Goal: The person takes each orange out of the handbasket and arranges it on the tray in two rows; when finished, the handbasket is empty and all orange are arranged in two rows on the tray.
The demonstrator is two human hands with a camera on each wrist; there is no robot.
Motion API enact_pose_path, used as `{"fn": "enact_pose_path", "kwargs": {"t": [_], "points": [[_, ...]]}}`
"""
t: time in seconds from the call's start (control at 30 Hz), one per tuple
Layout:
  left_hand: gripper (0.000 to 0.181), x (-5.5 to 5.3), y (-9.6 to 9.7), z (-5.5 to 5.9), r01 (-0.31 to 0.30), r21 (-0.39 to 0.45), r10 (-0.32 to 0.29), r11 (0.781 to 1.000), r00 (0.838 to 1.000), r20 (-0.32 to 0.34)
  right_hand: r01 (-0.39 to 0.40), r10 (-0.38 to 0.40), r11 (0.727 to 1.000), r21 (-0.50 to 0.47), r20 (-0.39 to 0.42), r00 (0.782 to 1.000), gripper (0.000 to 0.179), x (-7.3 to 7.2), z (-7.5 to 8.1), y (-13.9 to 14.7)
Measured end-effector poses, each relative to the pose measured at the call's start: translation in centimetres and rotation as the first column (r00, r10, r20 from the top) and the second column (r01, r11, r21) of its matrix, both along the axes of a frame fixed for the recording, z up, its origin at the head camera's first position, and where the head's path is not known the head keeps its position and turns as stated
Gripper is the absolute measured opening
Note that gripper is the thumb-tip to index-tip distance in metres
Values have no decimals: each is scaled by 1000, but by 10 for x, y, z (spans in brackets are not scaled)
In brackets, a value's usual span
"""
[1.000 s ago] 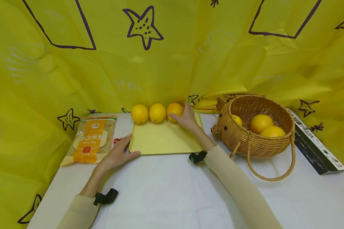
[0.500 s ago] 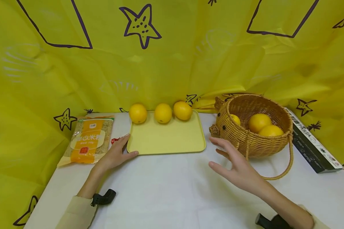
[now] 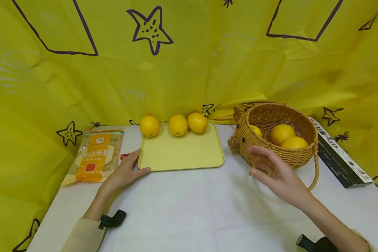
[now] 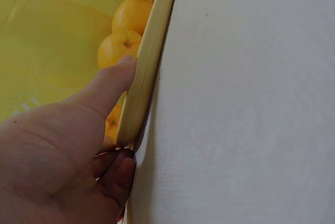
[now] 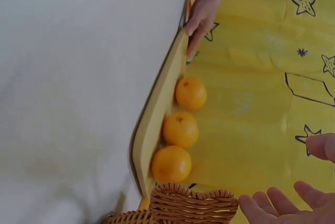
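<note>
Oranges (image 3: 177, 125), six in view, in two groups on a white table (image 3: 182, 213). Basket (image 3: 297, 159): right of centre, toward the table's far edge; it contains three oranges, one of them mostly hidden. Tray (image 3: 182, 152): left of the basket, at the middle of the table's far edge. Box (image 3: 343, 159): along the table's right edge. Packet (image 3: 96, 157): at the table's left edge, close to the far left corner. Right hand (image 3: 283, 183): in front of the basket, fingers parted and empty; contact with it cannot be told. Left hand (image 3: 124, 173): at the tray's near left corner, which its thumb and fingers grip from two sides. Row of oranges: one at the tray's far left corner, one at the middle of the far edge, one between there and the far right corner; the latter two lie close together. Change: one second earlier the right hand held the rightmost orange; it has since withdrawn toward the basket, and the gap between the left and middle oranges has widened. The rightmost orange thus appears released, the row resting free of both hands and, by judgement, loosely settled.
</note>
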State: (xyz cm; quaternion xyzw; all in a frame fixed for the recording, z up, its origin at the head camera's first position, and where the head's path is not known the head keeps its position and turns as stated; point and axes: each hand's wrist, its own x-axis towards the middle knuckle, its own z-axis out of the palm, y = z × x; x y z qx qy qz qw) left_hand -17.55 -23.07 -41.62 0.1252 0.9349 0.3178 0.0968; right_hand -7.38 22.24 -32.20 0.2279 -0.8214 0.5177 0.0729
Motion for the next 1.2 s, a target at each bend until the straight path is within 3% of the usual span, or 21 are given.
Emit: {"fn": "enact_pose_path", "kwargs": {"t": [0.2, 0.37, 0.57, 0.73, 0.83, 0.93, 1.0, 1.2], "points": [[96, 0, 0, 0, 1, 3, -1, 1000, 1000, 1, -5, 7, 999, -54, 43, 999, 50, -12, 12, 8], [96, -1, 0, 0, 6, 3, -6, 1000, 1000, -1, 59, -62, 998, 21, 132, 989, 46, -38, 35, 29], [96, 0, 0, 0, 4, 1, -4, 1000, 1000, 8, 129, -184, 973, 191, 305, 934, 47, -84, 61, 55], [96, 0, 0, -1, 8, 7, -8, 1000, 1000, -3, 22, -139, 965, 262, 436, 889, 55, -129, 71, 73], [95, 1, 0, -1, 9, 9, -9, 1000, 1000, -3, -94, -98, 931, 351, 491, 866, 57, -156, 72, 86], [96, 2, -1, -1, 5, 8, -5, 1000, 1000, 2, -243, -37, 871, 427, 551, 834, 56, -177, 70, 98], [96, 2, -1, -1, 6, 6, -6, 1000, 1000, 0, -334, 14, 840, 428, 599, 801, 56, -188, 68, 105], [96, 2, -1, 2, 8, 5, -7, 1000, 1000, -11, -484, 69, 805, 343, 756, 651, 64, -210, 68, 108]]}}
